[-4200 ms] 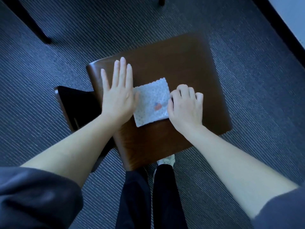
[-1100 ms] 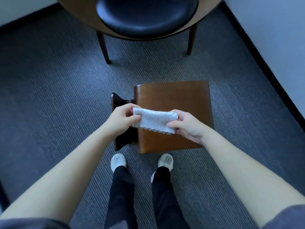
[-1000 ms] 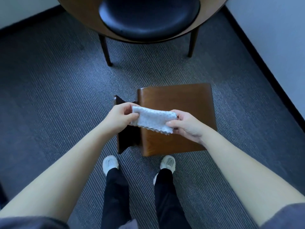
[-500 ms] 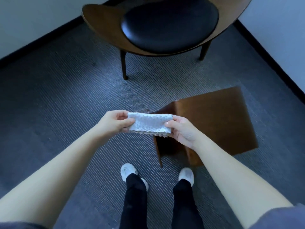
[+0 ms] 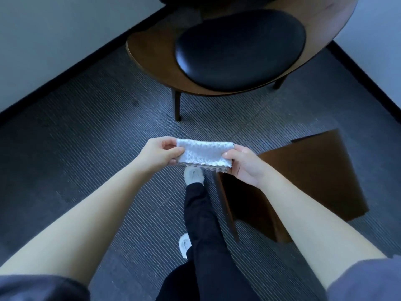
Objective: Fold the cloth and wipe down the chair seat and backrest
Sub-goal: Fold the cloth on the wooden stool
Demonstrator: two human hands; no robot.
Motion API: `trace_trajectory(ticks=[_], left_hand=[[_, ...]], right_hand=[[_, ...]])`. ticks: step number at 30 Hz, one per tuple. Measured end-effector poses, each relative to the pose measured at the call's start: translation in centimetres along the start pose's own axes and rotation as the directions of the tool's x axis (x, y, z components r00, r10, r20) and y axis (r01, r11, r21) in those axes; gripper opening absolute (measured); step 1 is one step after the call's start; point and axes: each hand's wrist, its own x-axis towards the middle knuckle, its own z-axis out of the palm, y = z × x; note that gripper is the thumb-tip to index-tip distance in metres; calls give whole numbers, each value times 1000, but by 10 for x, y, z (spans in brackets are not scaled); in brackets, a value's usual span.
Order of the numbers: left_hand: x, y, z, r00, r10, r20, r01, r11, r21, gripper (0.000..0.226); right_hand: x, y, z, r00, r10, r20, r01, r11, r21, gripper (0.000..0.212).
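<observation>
A small white textured cloth (image 5: 205, 155), folded into a narrow strip, is stretched in the air between my two hands. My left hand (image 5: 159, 152) pinches its left end and my right hand (image 5: 246, 166) pinches its right end. Ahead stands the chair: a round black padded seat (image 5: 238, 48) on a curved brown wooden shell (image 5: 152, 61) with a dark leg (image 5: 176, 107). The backrest lies mostly beyond the top edge of the frame.
A low brown wooden stool (image 5: 308, 170) stands on the dark striped carpet to my right, partly behind my right forearm. White walls with black skirting run along the left and right. My legs and light shoes (image 5: 193, 174) are below the cloth.
I lifted the folded cloth off the stool and hold it by both ends. My view has shifted left and toward the chair, which is now larger; one foot has stepped forward.
</observation>
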Motion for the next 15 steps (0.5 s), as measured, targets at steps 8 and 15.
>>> trace_trajectory(ticks=[8, 15], left_hand=[[99, 62, -57, 999, -3, -33, 2, 1000, -6, 9], [173, 88, -111, 999, -25, -34, 25, 1000, 3, 11]], right_hand=[[101, -97, 22, 989, 64, 135, -59, 997, -41, 20], [186, -143, 56, 989, 86, 117, -87, 996, 5, 26]])
